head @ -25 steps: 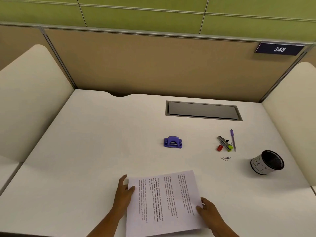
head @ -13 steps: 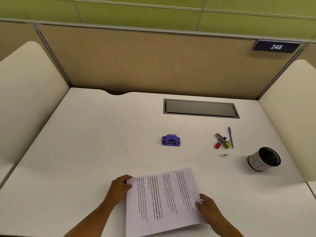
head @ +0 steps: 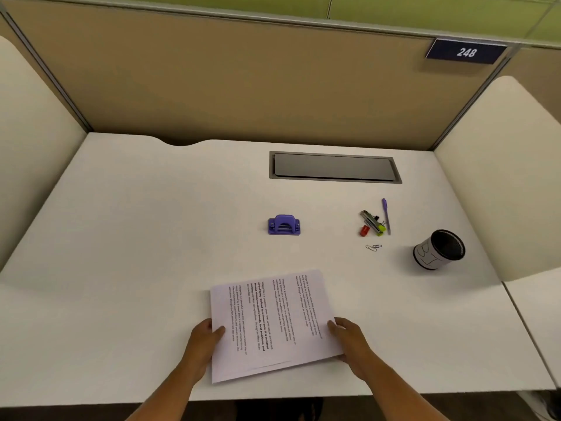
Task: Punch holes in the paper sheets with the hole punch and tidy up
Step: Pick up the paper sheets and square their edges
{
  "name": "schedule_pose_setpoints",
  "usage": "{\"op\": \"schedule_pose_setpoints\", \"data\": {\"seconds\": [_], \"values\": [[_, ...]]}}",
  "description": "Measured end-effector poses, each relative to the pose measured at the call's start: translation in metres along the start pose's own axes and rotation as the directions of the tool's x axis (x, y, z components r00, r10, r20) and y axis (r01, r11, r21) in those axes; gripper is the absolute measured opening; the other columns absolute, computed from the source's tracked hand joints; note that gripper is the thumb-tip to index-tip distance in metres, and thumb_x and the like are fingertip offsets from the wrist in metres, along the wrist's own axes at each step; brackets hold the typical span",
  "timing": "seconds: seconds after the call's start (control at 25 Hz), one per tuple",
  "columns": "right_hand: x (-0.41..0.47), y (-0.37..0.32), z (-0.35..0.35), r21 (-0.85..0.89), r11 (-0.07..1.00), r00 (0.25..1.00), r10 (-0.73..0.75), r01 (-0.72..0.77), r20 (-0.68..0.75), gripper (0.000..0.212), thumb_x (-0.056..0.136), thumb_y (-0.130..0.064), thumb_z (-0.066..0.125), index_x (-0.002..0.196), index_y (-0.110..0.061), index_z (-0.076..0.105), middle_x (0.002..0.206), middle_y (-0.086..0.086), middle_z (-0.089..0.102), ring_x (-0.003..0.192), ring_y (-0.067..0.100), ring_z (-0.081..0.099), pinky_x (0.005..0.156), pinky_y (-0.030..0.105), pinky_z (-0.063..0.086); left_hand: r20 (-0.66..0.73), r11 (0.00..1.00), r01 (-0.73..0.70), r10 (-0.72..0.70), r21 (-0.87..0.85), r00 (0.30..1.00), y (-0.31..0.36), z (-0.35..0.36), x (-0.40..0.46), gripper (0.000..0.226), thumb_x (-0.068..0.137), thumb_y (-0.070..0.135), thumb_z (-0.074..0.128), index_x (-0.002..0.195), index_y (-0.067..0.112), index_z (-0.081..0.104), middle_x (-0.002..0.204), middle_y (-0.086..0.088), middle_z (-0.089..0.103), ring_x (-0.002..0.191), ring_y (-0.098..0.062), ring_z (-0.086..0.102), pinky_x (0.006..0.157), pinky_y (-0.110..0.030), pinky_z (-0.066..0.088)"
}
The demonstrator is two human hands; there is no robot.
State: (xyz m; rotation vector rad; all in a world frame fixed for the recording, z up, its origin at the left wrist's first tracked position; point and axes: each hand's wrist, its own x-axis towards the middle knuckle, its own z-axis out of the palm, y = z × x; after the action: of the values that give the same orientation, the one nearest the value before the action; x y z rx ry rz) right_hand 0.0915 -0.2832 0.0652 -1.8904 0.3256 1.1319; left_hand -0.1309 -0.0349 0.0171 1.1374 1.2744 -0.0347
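One purple hole punch (head: 284, 225). One small stack of printed paper sheets (head: 270, 323); at least two by the offset lower edges, exact number unclear. Two hands: left hand (head: 202, 341), right hand (head: 349, 340). One black mesh pen cup (head: 439, 250). One purple pen (head: 386, 215). One red cap-like piece (head: 364, 230). One yellow-green highlighter (head: 379, 228) in a small cluster of further stationery, too tangled to count. Two paper clips (head: 373, 247), apparently. One grey cable hatch (head: 334, 167). One number plate (head: 466, 51) reading 248. One white desk (head: 151, 238).

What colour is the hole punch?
Purple. The hole punch shows clearly in the head view.
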Motion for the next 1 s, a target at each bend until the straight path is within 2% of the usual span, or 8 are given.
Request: {"op": "schedule_pose_setpoints", "data": {"seconds": [0.12, 0.2, 0.28, 0.4, 0.56, 0.68, 0.84, 1.0], "values": [[-0.015, 0.014, 0.007, 0.391, 0.903, 0.971, 0.226, -0.177, -0.083, 0.027, 0.101, -0.034, 0.058, 0.115, -0.011, 0.058, 0.103, 0.008, 0.063, 0.096, 0.032, 0.062, 0.079, 0.043, 0.056, -0.023, 1.000, -0.016, 0.016, 0.005, 1.000, -0.002, 0.003, 0.002, 0.030, 0.100, 0.012, 0.053, 0.129, 0.009, 0.057, 0.118, -0.012, 0.068, 0.098, -0.028, 0.069, 0.084, -0.044, 0.058], [-0.026, 0.025, 0.019, 0.582, 0.770, 0.951, 0.309, -0.259, 0.014, 0.036, 0.101, -0.042, 0.055, 0.113, -0.008, 0.056, 0.103, 0.013, 0.065, 0.096, 0.032, 0.063, 0.090, 0.046, 0.050, -0.025, 1.000, -0.020, 0.021, 0.007, 0.999, -0.001, 0.003, 0.001, 0.030, 0.100, 0.012, 0.053, 0.129, 0.010, 0.057, 0.115, -0.010, 0.068, 0.097, -0.027, 0.069, 0.080, -0.041, 0.058], [-0.033, 0.031, 0.034, 0.668, 0.682, 0.944, 0.315, -0.296, 0.096, 0.042, 0.100, -0.047, 0.054, 0.119, -0.009, 0.053, 0.113, 0.016, 0.064, 0.097, 0.032, 0.061, 0.097, 0.049, 0.046, -0.020, 0.999, -0.022, 0.023, 0.028, 1.000, -0.002, 0.004, 0.000, 0.030, 0.100, 0.012, 0.053, 0.130, 0.009, 0.057, 0.115, -0.010, 0.067, 0.096, -0.026, 0.069, 0.080, -0.040, 0.058], [-0.036, 0.028, 0.059, 0.669, 0.687, 0.951, 0.292, -0.285, 0.105, 0.034, 0.100, -0.033, 0.059, 0.127, -0.012, 0.059, 0.120, 0.016, 0.067, 0.096, 0.031, 0.063, 0.085, 0.045, 0.052, -0.009, 0.998, -0.029, 0.030, 0.050, 1.000, -0.001, 0.003, -0.002, 0.031, 0.100, 0.012, 0.053, 0.131, 0.010, 0.056, 0.117, -0.010, 0.067, 0.097, -0.025, 0.068, 0.083, -0.041, 0.058], [-0.032, 0.025, 0.071, 0.632, 0.747, 0.958, 0.287, -0.209, -0.022, 0.036, 0.096, -0.003, 0.063, 0.132, -0.004, 0.058, 0.121, 0.021, 0.067, 0.102, 0.037, 0.065, 0.093, 0.055, 0.057, 0.002, 0.998, -0.023, 0.023, 0.062, 1.000, 0.000, 0.002, -0.003, 0.032, 0.100, 0.010, 0.053, 0.132, 0.010, 0.055, 0.115, -0.008, 0.066, 0.095, -0.021, 0.068, 0.074, -0.034, 0.057], [-0.028, 0.027, 0.069, 0.623, 0.763, 0.955, 0.284, -0.174, -0.081, 0.038, 0.096, 0.000, 0.063, 0.133, 0.000, 0.057, 0.113, 0.018, 0.067, 0.092, 0.035, 0.066, 0.082, 0.050, 0.059, 0.017, 0.997, -0.019, 0.018, 0.071, 1.000, -0.001, 0.004, -0.002, 0.034, 0.099, 0.007, 0.053, 0.132, 0.010, 0.055, 0.120, -0.010, 0.067, 0.096, -0.022, 0.067, 0.080, -0.038, 0.058], [-0.022, 0.026, 0.074, 0.655, 0.735, 0.959, 0.277, -0.177, -0.052, 0.039, 0.098, -0.002, 0.059, 0.137, -0.005, 0.051, 0.122, 0.022, 0.065, 0.108, 0.041, 0.064, 0.091, 0.057, 0.056, 0.058, 0.996, -0.033, 0.028, 0.084, 0.998, 0.002, 0.008, -0.008, 0.038, 0.099, 0.004, 0.051, 0.137, 0.011, 0.052, 0.116, -0.006, 0.065, 0.095, -0.017, 0.065, 0.081, -0.035, 0.056], [-0.019, 0.024, 0.082, 0.647, 0.735, 0.965, 0.261, -0.200, 0.002, 0.032, 0.099, 0.001, 0.053, 0.131, -0.004, 0.052, 0.117, 0.024, 0.066, 0.108, 0.044, 0.063, 0.085, 0.057, 0.058, 0.086, 0.998, -0.031, 0.027, 0.053, 0.996, 0.001, 0.018, -0.016, 0.043, 0.099, 0.002, 0.050, 0.140, 0.013, 0.049, 0.130, -0.011, 0.064, 0.110, -0.028, 0.065, 0.099, -0.049, 0.054]]}}
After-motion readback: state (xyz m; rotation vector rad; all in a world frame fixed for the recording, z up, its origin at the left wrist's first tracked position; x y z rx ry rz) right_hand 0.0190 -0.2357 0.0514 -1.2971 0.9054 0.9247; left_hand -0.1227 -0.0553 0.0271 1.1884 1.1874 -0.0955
